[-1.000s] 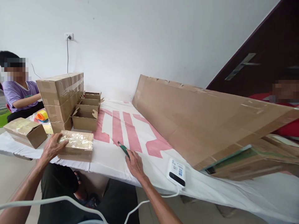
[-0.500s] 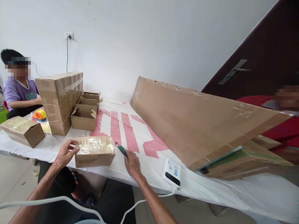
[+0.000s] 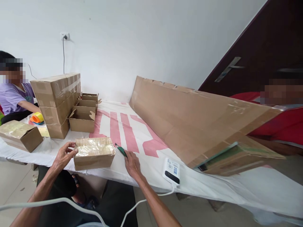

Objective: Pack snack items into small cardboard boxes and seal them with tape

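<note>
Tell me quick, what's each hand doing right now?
Left hand: open, fingertips touching the end of the taped box.
Right hand: closed on a green-handled tool.

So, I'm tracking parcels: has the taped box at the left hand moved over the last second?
Yes. The taped box slid right, away from the box stack, up to the green-handled tool.

We see a makeshift packing room in a home: stacked cartons (image 3: 55, 104), a cloth-covered table (image 3: 142, 138), a wall socket (image 3: 64, 36), a door (image 3: 255, 53).
</note>
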A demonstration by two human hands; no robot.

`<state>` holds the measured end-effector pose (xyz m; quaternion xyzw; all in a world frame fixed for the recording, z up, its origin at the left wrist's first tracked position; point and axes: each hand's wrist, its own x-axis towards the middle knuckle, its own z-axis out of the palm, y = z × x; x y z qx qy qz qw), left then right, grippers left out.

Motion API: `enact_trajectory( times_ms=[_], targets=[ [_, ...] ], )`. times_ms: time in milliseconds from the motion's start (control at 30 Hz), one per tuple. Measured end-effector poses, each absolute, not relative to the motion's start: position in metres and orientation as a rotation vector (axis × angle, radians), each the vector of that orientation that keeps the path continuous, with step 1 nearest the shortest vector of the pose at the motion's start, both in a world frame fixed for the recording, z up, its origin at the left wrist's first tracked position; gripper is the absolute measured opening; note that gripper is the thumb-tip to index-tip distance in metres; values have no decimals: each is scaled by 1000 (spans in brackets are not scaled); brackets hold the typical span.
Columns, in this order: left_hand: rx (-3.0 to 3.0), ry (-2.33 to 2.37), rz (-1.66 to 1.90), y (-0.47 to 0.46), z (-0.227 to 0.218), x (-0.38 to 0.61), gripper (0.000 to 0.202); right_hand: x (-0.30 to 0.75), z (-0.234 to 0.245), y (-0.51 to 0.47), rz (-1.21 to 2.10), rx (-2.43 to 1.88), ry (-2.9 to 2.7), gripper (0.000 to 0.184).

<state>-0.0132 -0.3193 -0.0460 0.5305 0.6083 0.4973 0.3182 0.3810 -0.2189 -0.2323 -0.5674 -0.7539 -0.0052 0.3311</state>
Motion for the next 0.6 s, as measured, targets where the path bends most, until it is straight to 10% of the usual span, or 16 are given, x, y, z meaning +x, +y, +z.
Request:
enact_trajectory(
  times_ms=[600],
  targets=[
    [1465,1627,1275,-317,-57,-17,60,379,-233,-219,-34,-1459,-1947,48]
  ],
)
